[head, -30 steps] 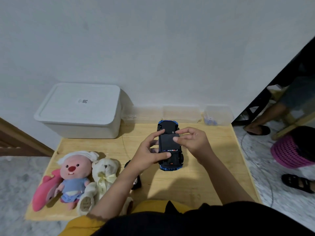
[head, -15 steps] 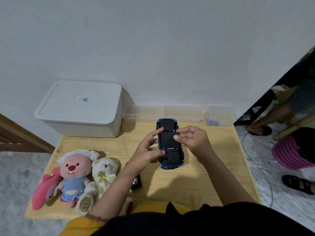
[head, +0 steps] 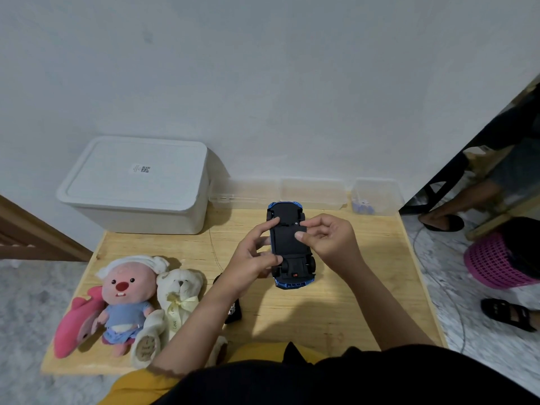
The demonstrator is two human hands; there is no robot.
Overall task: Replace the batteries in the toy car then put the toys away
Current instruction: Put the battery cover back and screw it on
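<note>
Nearest the camera, a white teddy bear point(head: 178, 299), a pink beaver plush point(head: 125, 296) and a pink dolphin plush point(head: 77, 323) lie together at the left front of the wooden surface point(head: 336, 317). A small black object point(head: 233, 312) shows partly beside the left forearm. Further in, both hands hold the blue toy car point(head: 289, 244) belly-up above the middle of the surface. The left hand point(head: 251, 261) has its grip curled round the car's left side, thumb near a rear wheel. The right hand point(head: 327, 241) pinches at the black underside panel with thumb and forefinger. Farthest back, against the wall, stand a lidded white storage box point(head: 137, 185) and clear plastic containers point(head: 312, 194).
</note>
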